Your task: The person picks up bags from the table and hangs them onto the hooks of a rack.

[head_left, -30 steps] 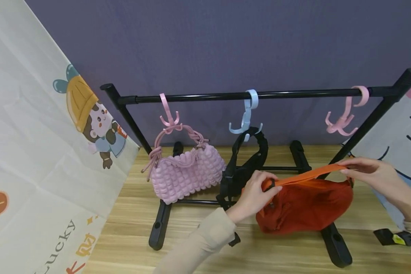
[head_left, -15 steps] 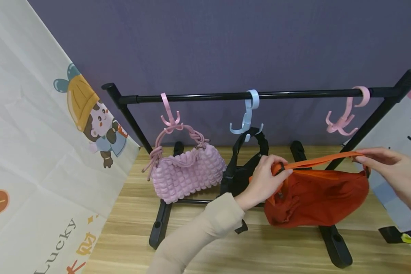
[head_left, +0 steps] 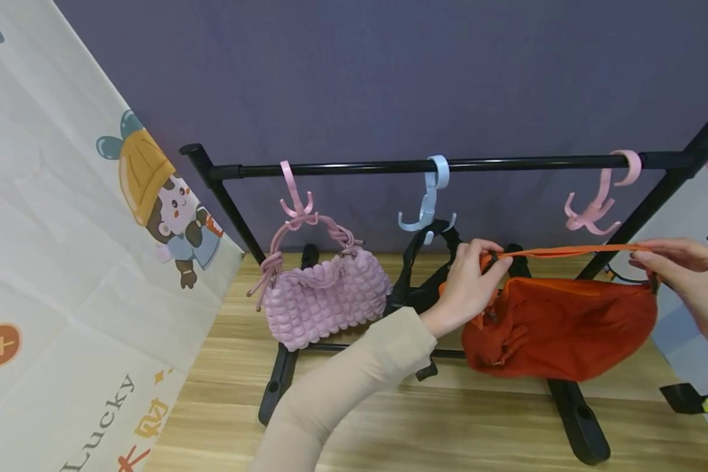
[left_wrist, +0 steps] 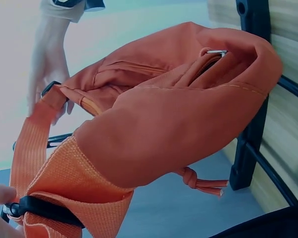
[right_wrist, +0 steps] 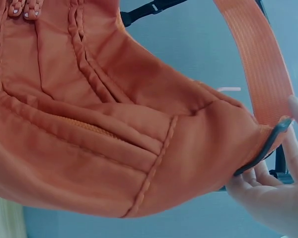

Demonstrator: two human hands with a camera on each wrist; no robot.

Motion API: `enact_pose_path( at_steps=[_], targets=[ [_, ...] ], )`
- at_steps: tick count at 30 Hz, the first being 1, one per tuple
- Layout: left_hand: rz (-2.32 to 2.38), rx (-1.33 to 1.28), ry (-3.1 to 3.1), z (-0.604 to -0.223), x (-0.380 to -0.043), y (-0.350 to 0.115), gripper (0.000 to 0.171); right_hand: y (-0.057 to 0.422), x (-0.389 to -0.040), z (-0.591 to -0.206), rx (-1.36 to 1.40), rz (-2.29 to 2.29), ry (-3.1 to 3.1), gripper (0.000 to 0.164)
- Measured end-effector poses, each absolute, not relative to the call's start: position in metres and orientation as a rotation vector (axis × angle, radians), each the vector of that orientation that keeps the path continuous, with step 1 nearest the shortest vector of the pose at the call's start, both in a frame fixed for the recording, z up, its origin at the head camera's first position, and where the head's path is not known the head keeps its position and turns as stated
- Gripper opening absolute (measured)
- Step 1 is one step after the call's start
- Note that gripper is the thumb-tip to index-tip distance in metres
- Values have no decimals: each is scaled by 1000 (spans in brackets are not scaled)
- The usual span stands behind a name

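An orange-red shoulder bag hangs from its orange strap, stretched nearly level between both hands. My left hand pinches the strap's left end by a black buckle. At the other end, my right hand grips the strap beside a dark ring. Zip pockets and a knotted cord show on the bag in the left wrist view. Behind the left hand, a black bag hangs on the light blue hook, partly hidden.
A black rack's rail runs across the back. On its left pink hook hangs a puffy pink handbag. Another pink hook is at the right with no bag on it. Rack feet stand on the wood-grain table.
Both hands have moved up and to the right with the orange-red bag. The strap is now pulled straighter and the bag hangs lower beneath it.
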State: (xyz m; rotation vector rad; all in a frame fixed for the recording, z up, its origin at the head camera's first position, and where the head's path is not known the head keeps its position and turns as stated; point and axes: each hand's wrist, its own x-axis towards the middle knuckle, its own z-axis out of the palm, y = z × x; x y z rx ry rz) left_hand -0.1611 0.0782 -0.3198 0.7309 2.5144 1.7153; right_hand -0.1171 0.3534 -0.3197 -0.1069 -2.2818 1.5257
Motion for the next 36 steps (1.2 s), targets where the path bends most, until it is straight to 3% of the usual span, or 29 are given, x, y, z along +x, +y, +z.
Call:
enact_pose_path(
  at_steps=[27, 36],
  targets=[
    [1767, 642, 2613, -276, -194, 115, 28, 362, -132, -296, -310, 1684, -2130, 26],
    [1722, 624, 2651, -272, -208, 123, 28, 359, -138, -289, -214, 1883, -1925, 11]
  ],
)
